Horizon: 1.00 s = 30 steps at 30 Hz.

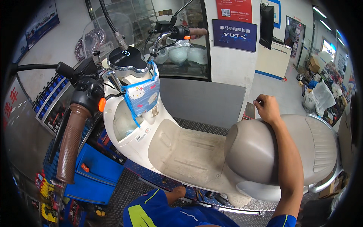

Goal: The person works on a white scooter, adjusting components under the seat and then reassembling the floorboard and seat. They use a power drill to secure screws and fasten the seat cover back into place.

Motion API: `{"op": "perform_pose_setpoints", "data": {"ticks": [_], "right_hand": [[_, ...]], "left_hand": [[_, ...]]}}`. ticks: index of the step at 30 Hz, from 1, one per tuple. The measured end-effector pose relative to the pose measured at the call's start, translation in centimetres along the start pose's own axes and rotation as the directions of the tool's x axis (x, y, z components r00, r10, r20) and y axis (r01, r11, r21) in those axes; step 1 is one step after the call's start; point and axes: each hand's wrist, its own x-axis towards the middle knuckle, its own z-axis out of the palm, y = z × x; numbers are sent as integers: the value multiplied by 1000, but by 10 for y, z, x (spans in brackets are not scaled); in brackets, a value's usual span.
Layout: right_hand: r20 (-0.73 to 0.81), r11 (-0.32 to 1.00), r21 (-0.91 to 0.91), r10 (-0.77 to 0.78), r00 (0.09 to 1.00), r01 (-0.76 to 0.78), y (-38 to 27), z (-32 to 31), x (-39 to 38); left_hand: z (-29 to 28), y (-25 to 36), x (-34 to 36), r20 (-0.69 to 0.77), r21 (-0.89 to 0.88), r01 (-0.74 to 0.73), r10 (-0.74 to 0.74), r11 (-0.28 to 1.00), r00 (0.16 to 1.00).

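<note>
A cream scooter [136, 149] with a grey-beige seat [249, 147] stands side-on before me. My right forearm reaches across the seat, and my right hand [267, 108] is past its far edge with the fingers curled in. Whatever those fingers may hold is too small to make out. Low down beside the footboard [189, 151], my left hand [178, 192] shows only in part, its fingers hidden. Close to it, pliers [199, 195] and other hand tools lie along the edge of the metal platform. A small reddish-brown object [248, 110] sits beyond the seat, near my right hand.
Brown handlebar grips [72, 143], a mirror stalk and a blue patterned pouch [143, 94] rise at the scooter's front. A blue tool cabinet [90, 181] stands left. Behind are a grey panel [204, 102] and a glass window; bags and boxes [321, 94] are heaped far right.
</note>
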Motion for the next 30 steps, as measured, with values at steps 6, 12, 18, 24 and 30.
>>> {"op": "perform_pose_setpoints", "data": {"ticks": [6,12,18,24,30], "right_hand": [[1,1000,1,7,1000,-7,3,-1,-4],[2,1000,-13,20,1000,-20,0,-4,-7],[-4,1000,-4,19,1000,-19,-5,-6,-9],[-6,1000,0,16,1000,-16,-6,-7,-10],[-4,1000,8,9,1000,-9,-8,-7,-9]], "left_hand": [[-4,7,3,25,-15,-23,24,1000,999],[-4,2,7,100,15,-69,67,997,993],[-4,1,11,119,-22,-83,85,996,989],[-17,6,6,221,75,-162,142,984,965],[-20,4,5,276,85,-134,106,987,955]]}}
